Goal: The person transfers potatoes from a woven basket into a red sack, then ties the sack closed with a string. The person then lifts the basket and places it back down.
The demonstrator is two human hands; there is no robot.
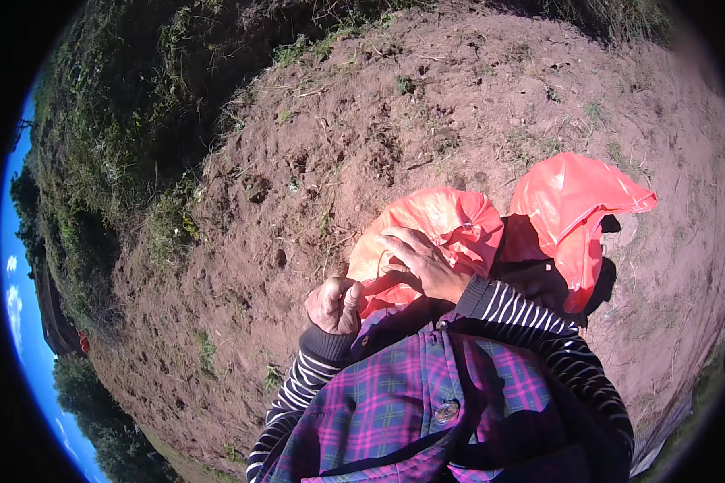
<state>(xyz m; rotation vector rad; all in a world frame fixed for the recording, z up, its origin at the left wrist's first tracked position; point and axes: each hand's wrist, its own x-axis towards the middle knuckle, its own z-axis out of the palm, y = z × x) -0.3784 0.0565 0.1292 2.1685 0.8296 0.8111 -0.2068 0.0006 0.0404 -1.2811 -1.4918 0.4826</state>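
Observation:
An orange-red plastic bag (451, 221) bulges in front of my chest, with a second loose part of the orange-red plastic (576, 201) standing up to its right. My left hand (336, 304) is closed in a fist on the bag's lower left edge, thumb up. My right hand (423, 262) lies on top of the bag with fingers spread and pressed into the plastic. Both forearms wear black-and-white striped sleeves (540, 318) under a purple plaid garment (403, 402).
Bare reddish-brown soil (362, 145) with small holes and sparse weeds fills the ground ahead. A bank of green grass and shrubs (129, 161) runs along the left. Dry grass lies at the lower right (660, 435).

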